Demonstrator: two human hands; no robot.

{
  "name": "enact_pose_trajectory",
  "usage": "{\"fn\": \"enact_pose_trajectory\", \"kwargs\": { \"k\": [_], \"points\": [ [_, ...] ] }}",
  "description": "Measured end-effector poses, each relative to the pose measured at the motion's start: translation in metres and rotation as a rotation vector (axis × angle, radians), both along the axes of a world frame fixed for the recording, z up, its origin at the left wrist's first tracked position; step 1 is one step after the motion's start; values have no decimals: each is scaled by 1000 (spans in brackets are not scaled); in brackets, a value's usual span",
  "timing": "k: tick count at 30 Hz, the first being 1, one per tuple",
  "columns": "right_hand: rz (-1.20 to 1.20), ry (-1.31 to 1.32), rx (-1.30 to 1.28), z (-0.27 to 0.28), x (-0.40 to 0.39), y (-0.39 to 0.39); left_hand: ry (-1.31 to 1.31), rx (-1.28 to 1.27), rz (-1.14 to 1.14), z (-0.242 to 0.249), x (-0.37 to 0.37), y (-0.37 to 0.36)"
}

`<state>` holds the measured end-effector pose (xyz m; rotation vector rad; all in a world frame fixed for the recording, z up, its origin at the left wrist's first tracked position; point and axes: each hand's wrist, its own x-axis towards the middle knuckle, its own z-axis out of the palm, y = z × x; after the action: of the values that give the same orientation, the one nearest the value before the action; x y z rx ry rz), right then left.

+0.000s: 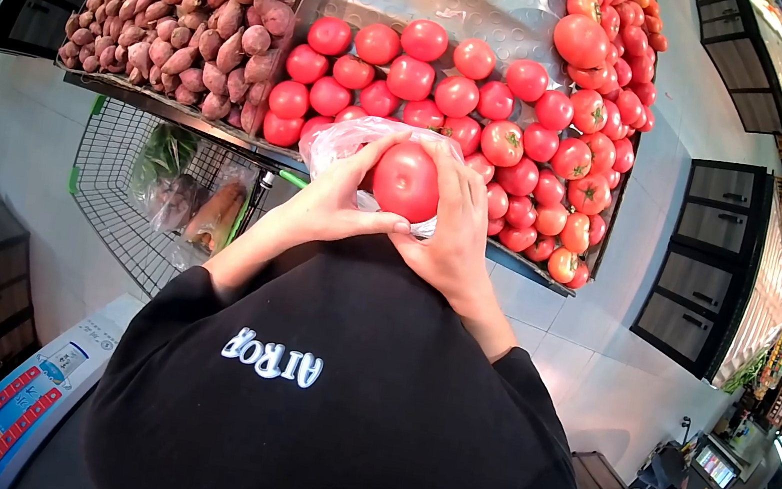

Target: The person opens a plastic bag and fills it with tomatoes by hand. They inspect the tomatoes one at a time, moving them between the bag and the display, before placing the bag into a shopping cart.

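A large red tomato (406,182) is held between my two hands, close in front of my chest. My left hand (343,195) wraps round its left side, and my right hand (455,224) round its right side. A clear plastic bag (333,142) bunches behind and beneath the tomato, partly hidden by the hands. Just beyond it, many loose tomatoes (457,95) lie in the display bin, heaped higher on the right.
Sweet potatoes (179,59) fill the bin at the left. Below them stands a wire shopping cart (104,202) with bagged greens (164,160) and bagged carrots (218,211). Dark cabinets (707,261) stand at the right. A printed box (17,411) is at the lower left.
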<state>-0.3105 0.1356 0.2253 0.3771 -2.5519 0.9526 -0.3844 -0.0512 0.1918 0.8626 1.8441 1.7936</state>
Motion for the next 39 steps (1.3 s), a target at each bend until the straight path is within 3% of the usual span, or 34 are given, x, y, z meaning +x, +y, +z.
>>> {"fn": "enact_pose_trajectory", "kwargs": {
  "k": [9,13,19,24,27,33,39],
  "points": [
    [156,15,-250,-15,0,0,57,-20,100,1,5,1],
    [261,60,-416,-22,1,-4,-123,-13,104,-1,12,1],
    [311,-44,-428,-15,0,-3,-136,56,63,-4,13,-1],
    [270,71,-390,-13,-5,-5,-95,225,-52,8,9,2],
    [225,100,-325,-12,-5,-8,-262,303,13,12,16,2],
    [220,2,-283,-16,-1,-9,-527,426,-75,11,15,1],
    [205,25,-196,-17,1,-10,-520,518,-29,5,12,3]
  ]
}}
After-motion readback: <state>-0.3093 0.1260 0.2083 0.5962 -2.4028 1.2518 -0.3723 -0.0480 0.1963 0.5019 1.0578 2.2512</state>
